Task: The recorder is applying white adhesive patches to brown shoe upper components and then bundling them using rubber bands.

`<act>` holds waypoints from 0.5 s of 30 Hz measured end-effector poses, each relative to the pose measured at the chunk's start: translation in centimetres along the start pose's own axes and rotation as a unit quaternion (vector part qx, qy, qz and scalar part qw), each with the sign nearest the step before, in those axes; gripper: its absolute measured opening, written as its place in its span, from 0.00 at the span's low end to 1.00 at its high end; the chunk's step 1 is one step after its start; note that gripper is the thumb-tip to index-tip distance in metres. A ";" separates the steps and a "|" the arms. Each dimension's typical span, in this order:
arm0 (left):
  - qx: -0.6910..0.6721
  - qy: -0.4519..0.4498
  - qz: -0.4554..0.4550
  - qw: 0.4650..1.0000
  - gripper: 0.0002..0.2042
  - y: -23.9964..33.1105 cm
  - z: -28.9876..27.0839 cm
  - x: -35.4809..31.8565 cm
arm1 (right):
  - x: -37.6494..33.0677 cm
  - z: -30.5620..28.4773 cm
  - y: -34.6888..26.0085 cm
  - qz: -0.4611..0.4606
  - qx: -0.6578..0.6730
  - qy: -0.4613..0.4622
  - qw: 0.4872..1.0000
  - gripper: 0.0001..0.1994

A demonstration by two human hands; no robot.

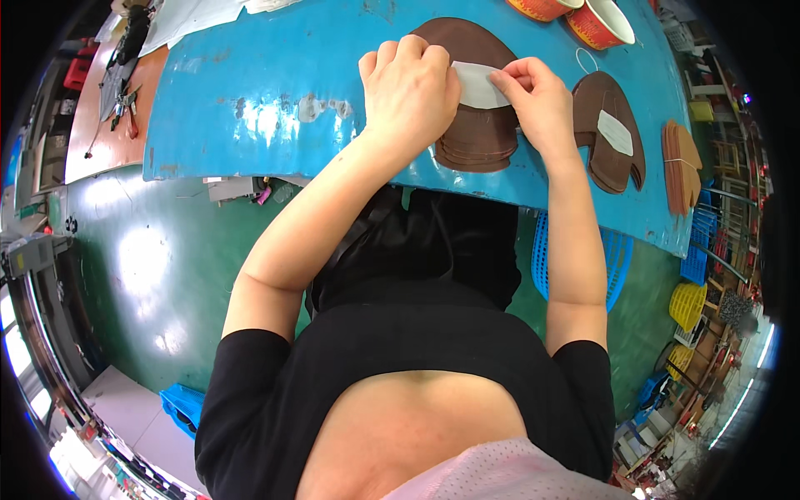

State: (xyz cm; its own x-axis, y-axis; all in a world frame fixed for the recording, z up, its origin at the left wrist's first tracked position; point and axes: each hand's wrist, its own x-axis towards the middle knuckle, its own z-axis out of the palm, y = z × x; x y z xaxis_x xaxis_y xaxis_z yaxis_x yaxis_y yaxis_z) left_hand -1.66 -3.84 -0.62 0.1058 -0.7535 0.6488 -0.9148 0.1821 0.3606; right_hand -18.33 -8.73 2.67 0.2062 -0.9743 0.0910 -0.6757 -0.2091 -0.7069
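Note:
A stack of dark brown leather-like cut pieces (477, 142) with a rounded top lies on the blue table in front of me. Over its middle is a small white paper slip (480, 87), stretched between my two hands. At the slip's left edge my left hand (408, 93) is closed, fingers curled and thumb beside the paper. Thumb and forefinger of my right hand (537, 104) pinch the slip's right edge. A second brown stack (603, 96) lies to the right, bearing a white label (615, 132).
Lighter brown pieces (681, 167), tied in a bundle, lie at the table's right edge. Two red and yellow paper bowls (598, 25) stand at the far right. Scissors and small tools (129, 117) are on a wooden table at left. A blue basket (617, 262) sits below the table.

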 end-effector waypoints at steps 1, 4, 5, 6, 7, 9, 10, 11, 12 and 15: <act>0.006 -0.009 -0.010 1.000 0.05 -0.1 0.1 -0.2 | 0.0 0.3 0.1 -0.005 -0.005 0.002 1.000 0.13; 0.018 -0.020 -0.021 0.999 0.05 -0.3 0.5 -0.5 | 0.0 0.7 0.3 -0.013 -0.011 0.013 1.000 0.13; 0.024 -0.020 -0.020 0.999 0.05 -0.4 0.6 -0.5 | -0.1 0.8 0.4 -0.017 -0.012 0.024 0.999 0.13; 0.023 -0.022 -0.021 0.999 0.05 -0.4 0.6 -0.6 | -0.2 1.0 0.3 -0.016 -0.013 0.023 1.000 0.13; 0.025 -0.029 -0.025 0.999 0.04 -0.4 0.5 -0.6 | -0.2 1.3 0.3 -0.024 -0.047 0.028 0.998 0.12; 0.026 -0.036 -0.030 0.999 0.04 -0.5 0.5 -0.7 | -0.4 1.3 0.6 -0.032 -0.082 0.033 0.996 0.11; 0.012 -0.039 -0.058 0.997 0.06 -0.6 0.4 -0.7 | -0.3 1.1 1.1 -0.074 -0.122 0.095 0.985 0.11; -0.003 -0.041 -0.087 0.995 0.10 -0.7 0.3 -0.6 | -0.3 0.8 1.3 -0.116 -0.160 0.156 0.968 0.10; -0.003 -0.040 -0.088 0.995 0.10 -0.9 0.0 -0.6 | -1.0 -0.1 1.6 -0.123 -0.192 0.167 0.959 0.11; -0.021 -0.088 0.183 0.979 0.24 0.8 -2.2 -0.3 | -2.9 -1.3 0.1 -0.265 -0.226 0.116 0.930 0.19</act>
State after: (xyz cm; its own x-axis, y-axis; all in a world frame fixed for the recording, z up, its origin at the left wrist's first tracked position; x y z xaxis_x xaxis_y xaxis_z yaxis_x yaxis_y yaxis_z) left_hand -1.56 -2.07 0.93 -0.2982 -0.7292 0.6159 -0.8620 0.4829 0.1544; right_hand -19.88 -6.05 3.25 0.4730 -0.7046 0.5289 -0.7614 -0.6290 -0.1570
